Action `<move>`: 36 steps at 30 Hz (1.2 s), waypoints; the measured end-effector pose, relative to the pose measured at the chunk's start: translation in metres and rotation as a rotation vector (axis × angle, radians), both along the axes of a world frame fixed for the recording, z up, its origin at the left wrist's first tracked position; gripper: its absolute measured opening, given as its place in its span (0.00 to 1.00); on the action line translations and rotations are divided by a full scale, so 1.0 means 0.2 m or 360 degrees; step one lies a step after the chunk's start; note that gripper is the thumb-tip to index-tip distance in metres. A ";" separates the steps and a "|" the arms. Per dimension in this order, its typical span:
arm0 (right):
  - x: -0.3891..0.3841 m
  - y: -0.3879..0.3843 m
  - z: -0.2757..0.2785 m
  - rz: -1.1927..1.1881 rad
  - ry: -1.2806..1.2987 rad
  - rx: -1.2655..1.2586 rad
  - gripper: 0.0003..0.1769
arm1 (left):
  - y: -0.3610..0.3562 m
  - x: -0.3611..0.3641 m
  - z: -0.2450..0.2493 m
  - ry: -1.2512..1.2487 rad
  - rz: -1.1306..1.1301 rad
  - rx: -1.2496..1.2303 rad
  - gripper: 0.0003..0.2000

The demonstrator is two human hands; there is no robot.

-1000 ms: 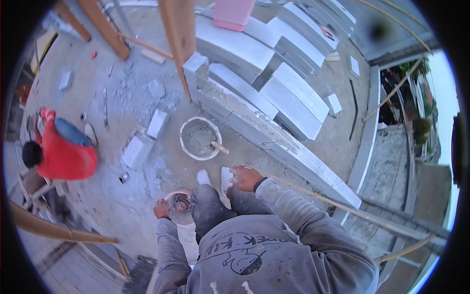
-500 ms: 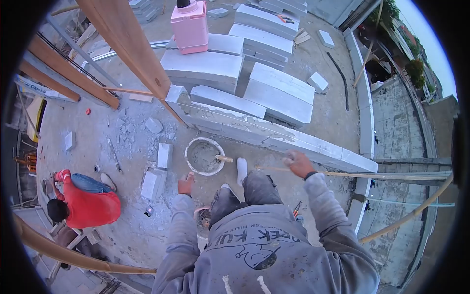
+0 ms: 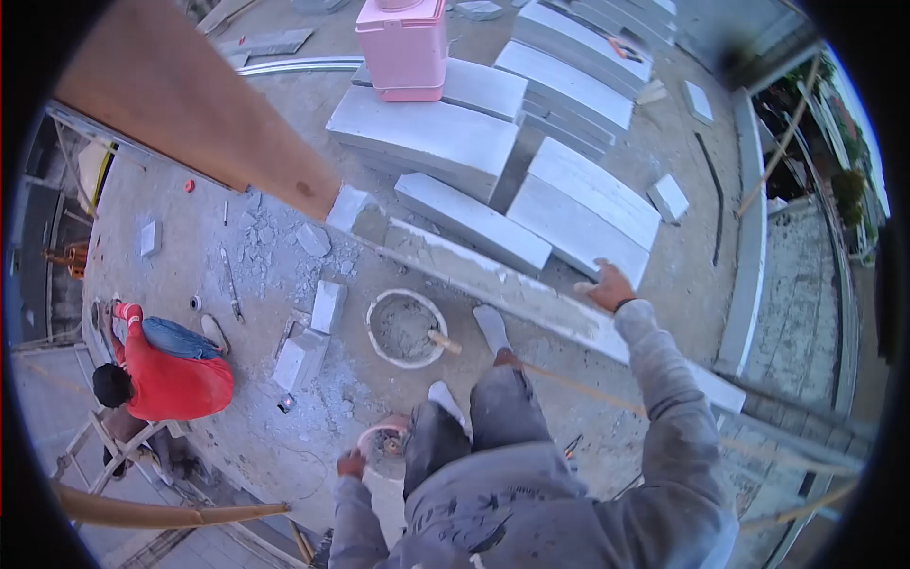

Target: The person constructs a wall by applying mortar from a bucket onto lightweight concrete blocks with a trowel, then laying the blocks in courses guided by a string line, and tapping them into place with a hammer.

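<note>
My right hand (image 3: 609, 287) is open with its fingers spread, right at the top edge of the low block wall (image 3: 474, 266). It holds nothing. Low on my left side, my left hand (image 3: 351, 464) is beside the rim of a pinkish bucket (image 3: 384, 446), its fingers loosely bent and partly hidden, with nothing visible in them. In front of my feet stands a round tub of grey mortar (image 3: 406, 329). A tool's wooden handle (image 3: 445, 341) sticks out over the tub's rim.
Beyond the wall lie stacks of white blocks (image 3: 583, 209), with a pink cooler box (image 3: 403, 52) on one. A wooden post (image 3: 218, 104) rises at left. A person in red (image 3: 180, 375) crouches at far left. Loose blocks (image 3: 301, 358) and rubble lie near the tub.
My right hand has moved forward to the wall top. My left hand has dropped back toward the pinkish bucket. One foot has stepped nearer the wall, and the view has shifted.
</note>
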State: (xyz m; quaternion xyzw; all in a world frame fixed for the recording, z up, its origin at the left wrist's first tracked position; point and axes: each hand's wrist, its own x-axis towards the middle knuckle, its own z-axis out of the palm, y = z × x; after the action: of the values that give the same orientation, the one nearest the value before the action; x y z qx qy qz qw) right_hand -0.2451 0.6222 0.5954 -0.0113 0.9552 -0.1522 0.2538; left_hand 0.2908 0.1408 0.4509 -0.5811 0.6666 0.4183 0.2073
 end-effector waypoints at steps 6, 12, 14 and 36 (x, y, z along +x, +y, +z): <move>-0.70 -0.49 -1.21 0.0222 -0.0286 -0.0116 0.56 | 0.39 0.28 0.01 -0.0132 -0.1030 0.0293 0.14; -1.01 -1.07 -1.94 0.0538 -0.0048 0.0131 0.63 | 0.96 -0.40 0.03 -0.0667 0.0672 0.0671 0.18; -1.03 -1.16 -2.06 0.0639 0.0015 0.0213 0.64 | 1.02 -0.40 -0.03 -0.0663 0.0713 0.0645 0.18; -0.99 -1.22 -1.92 0.0708 -0.0065 0.0496 0.62 | 0.95 -0.66 0.03 -0.0308 0.1209 0.0370 0.21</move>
State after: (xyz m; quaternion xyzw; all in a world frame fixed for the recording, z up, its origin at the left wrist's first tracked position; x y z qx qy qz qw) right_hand -0.4432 0.3777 0.2123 -0.1786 0.9358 0.0560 0.2988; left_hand 0.1593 0.3304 0.4561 -0.7955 0.3301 0.4809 0.1640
